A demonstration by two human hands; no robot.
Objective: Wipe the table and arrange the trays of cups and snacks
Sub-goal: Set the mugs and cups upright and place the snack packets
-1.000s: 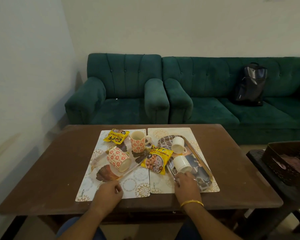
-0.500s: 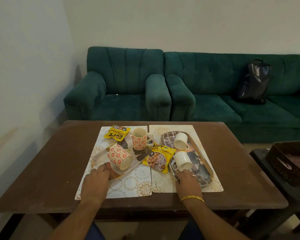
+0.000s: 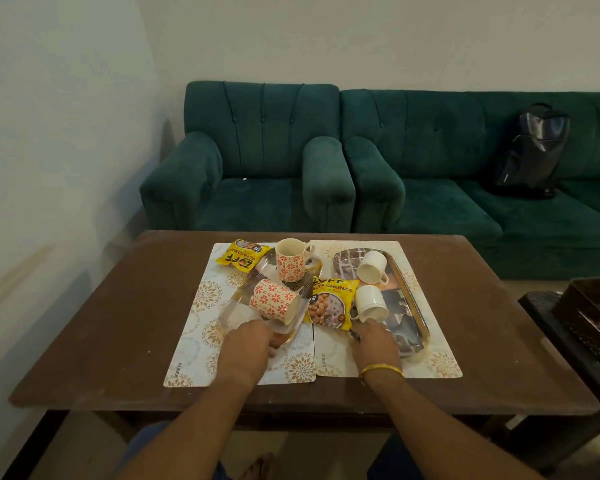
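The green sofa [image 3: 430,161] fills the far wall, with a dark bag [image 3: 530,150] propped on its right seat, and a narrow strip of floor separates it from the brown counter [image 3: 118,323]. That counter has broad bare wood to left and right of the two patterned mats [image 3: 201,306] laid side by side at its middle, and a bare band along the near edge too. At the far right a dark basket [image 3: 589,317] sits on a low stand close to the counter's corner. On the left mat a clear tray [image 3: 246,299] lies slantwise, its near end raised off the mat; it carries one flowered mug [image 3: 290,263] upright at the far end and another flowered mug [image 3: 274,301] tipped on its side. The metal tray [image 3: 406,306] rests on the right mat with two white cups [image 3: 371,266] lying on their sides. One yellow snack packet [image 3: 329,303] straddles the gap between the trays, and a second packet [image 3: 241,258] lies at the far left of the mat. The left hand [image 3: 245,348] has its grip closed over the clear tray's near end. The right hand [image 3: 374,344] sits at the metal tray's near left corner, touching the rim, though I cannot tell whether its grip is fastened around it.
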